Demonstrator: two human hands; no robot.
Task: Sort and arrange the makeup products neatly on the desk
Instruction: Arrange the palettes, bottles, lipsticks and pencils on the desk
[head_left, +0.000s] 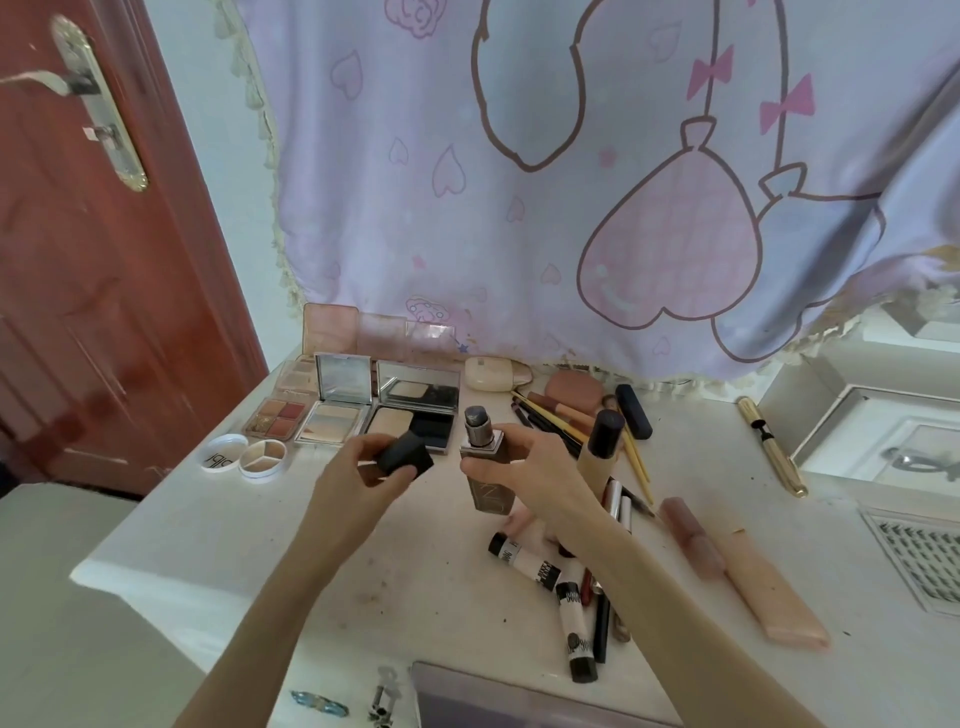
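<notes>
1. Black square plastic cap (404, 459), pinched in the left hand (363, 467) at frame centre, is off its bottle.
2. Right hand (524, 467) grips the brown square glass foundation bottle (485, 475), pump exposed, just beside the cap.
3. Open palettes (332, 415) already sit in a row at centre left of the white desk (208, 545).
4. Tubes (524, 561), brushes (550, 415) and pencils at lower right look unsorted; most work remains.

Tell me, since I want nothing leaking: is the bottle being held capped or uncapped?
Uncapped. The right hand holds the bottle with its pump bare; the left hand holds the black cap apart.
</notes>
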